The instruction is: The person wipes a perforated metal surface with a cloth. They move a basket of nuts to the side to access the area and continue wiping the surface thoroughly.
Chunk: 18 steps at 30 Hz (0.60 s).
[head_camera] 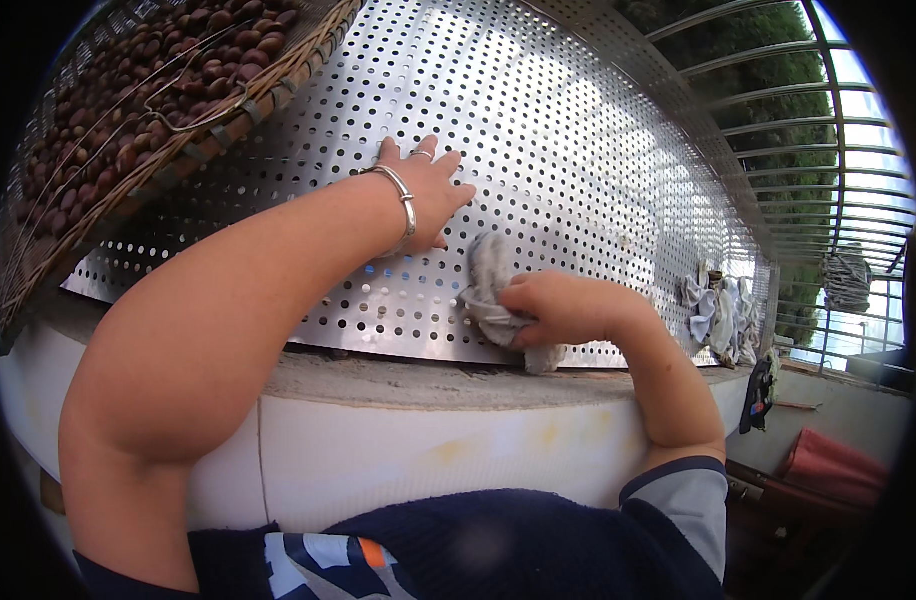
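Observation:
A shiny perforated metal sheet (563, 150) spreads over the ledge in front of me. My left hand (424, 191), with a ring and a silver bangle, lies spread on it, holding nothing. To its lower right, my right hand (555, 309) grips a crumpled greyish-white cloth (491, 262), which rests on the sheet near its front edge. The fingertips of the right hand are partly hidden by the cloth.
A woven basket (278, 82) of brown chestnuts (157, 97) with a bent wire stands at the upper left. Several crumpled cloths (720, 315) lie at the sheet's right end. Metal window bars (795, 150) run along the right, with coiled cord (846, 279) hanging there.

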Each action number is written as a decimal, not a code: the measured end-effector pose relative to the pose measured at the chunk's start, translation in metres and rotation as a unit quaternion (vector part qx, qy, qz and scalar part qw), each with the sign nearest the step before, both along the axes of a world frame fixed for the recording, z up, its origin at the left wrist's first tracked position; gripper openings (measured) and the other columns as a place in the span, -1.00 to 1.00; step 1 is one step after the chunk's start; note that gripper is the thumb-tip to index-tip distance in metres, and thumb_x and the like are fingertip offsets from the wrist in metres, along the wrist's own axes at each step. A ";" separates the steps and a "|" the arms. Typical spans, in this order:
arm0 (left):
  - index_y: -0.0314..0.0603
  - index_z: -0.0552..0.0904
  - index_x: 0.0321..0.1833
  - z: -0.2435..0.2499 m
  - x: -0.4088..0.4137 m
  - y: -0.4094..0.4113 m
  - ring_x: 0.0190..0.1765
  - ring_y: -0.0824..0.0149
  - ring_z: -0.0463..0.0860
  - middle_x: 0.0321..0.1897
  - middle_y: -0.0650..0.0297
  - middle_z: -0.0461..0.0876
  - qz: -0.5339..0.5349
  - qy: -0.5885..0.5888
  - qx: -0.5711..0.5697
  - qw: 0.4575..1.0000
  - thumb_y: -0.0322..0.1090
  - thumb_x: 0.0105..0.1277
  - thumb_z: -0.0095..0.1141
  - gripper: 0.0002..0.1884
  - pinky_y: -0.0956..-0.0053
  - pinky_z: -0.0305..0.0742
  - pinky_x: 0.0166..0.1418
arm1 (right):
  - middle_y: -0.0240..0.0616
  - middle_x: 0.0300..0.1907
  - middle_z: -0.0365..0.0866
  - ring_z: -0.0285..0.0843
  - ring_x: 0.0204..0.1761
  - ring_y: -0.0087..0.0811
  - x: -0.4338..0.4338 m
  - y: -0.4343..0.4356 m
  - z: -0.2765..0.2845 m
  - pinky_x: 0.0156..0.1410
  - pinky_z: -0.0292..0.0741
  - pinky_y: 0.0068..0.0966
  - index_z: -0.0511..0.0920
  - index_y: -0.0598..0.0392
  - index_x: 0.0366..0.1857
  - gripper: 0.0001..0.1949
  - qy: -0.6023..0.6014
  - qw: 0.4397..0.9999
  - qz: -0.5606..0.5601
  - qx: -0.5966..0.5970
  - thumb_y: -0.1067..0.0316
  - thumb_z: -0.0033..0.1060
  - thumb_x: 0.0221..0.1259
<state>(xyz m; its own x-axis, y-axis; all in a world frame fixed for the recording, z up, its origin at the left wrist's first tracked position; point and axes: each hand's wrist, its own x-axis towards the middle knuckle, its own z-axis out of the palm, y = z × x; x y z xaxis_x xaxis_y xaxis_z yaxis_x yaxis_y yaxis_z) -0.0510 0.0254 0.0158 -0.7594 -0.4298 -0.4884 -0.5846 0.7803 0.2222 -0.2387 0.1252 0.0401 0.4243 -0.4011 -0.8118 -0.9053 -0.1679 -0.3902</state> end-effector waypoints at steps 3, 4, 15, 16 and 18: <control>0.12 0.25 0.46 -0.002 0.000 -0.001 0.56 -0.04 0.00 0.51 0.07 0.05 0.001 0.008 0.002 1.000 -0.05 0.26 0.24 -0.28 -0.23 0.03 0.47 | -0.11 -0.21 0.56 0.55 -0.11 -0.11 0.002 0.008 -0.005 0.02 0.47 -0.29 0.56 0.17 -0.23 -0.74 -0.036 0.998 -0.022 0.042 0.33 0.33 0.00; 0.12 0.25 0.47 -0.001 -0.001 0.000 0.56 -0.04 -0.01 0.52 0.07 0.05 -0.001 0.012 0.003 1.000 -0.05 0.26 0.23 -0.28 -0.23 0.03 0.48 | -0.11 -0.21 0.56 0.55 -0.11 -0.11 -0.009 0.006 -0.006 0.02 0.47 -0.30 0.57 0.16 -0.24 -0.75 0.014 0.998 -0.040 0.035 0.34 0.33 -0.01; 0.12 0.25 0.47 -0.001 -0.002 0.002 0.57 -0.03 -0.05 0.53 0.07 0.02 0.008 0.003 0.007 1.000 -0.05 0.26 0.23 -0.28 -0.24 -0.01 0.49 | -0.04 -0.15 0.54 0.52 -0.04 -0.06 -0.039 -0.003 -0.005 0.11 0.46 -0.25 0.53 0.18 -0.17 -0.72 0.143 0.977 -0.070 -0.143 0.37 0.27 0.00; 0.13 0.25 0.47 0.000 -0.002 0.002 0.57 -0.04 -0.05 0.53 0.07 0.02 0.008 0.003 0.008 1.000 -0.05 0.26 0.23 -0.28 -0.24 -0.01 0.49 | -0.07 -0.16 0.49 0.51 -0.08 -0.05 -0.024 0.000 -0.001 0.07 0.46 -0.24 0.51 0.18 -0.19 -0.75 0.064 0.984 -0.055 -0.157 0.38 0.26 0.04; 0.13 0.26 0.47 0.001 -0.003 0.001 0.57 -0.03 -0.05 0.54 0.08 0.02 0.007 -0.001 0.008 1.000 -0.05 0.26 0.23 -0.28 -0.24 0.00 0.48 | -0.09 -0.16 0.48 0.51 -0.09 -0.07 0.002 -0.005 0.000 0.06 0.46 -0.25 0.49 0.15 -0.16 -0.76 -0.044 0.988 -0.049 -0.141 0.39 0.24 0.08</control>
